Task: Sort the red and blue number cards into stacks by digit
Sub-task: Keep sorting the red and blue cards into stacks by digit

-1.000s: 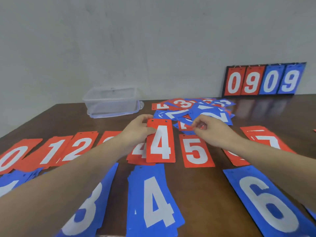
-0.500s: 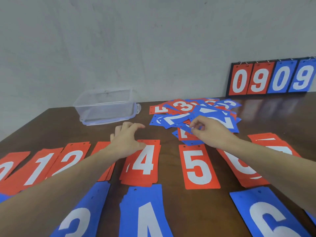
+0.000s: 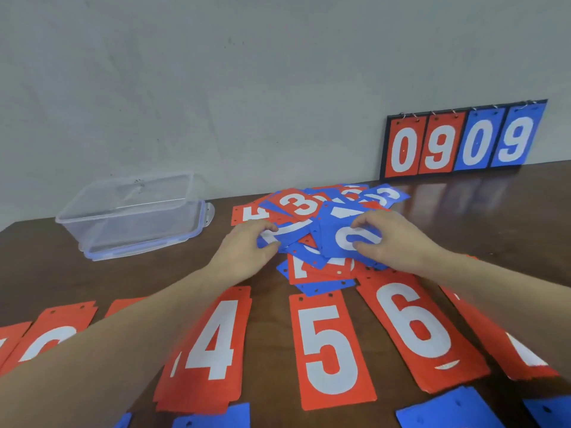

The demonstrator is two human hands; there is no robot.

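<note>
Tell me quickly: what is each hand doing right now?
Left hand: pinching a blue card in the pile.
Right hand: gripping a blue 0 card.

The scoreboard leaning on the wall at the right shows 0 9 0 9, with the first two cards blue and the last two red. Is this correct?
Not quite. The head view shows the scoreboard leaning on the wall at the right and reading 0 9 0 9, but the colours are reversed: the first two cards are red and the last two are blue.
</note>
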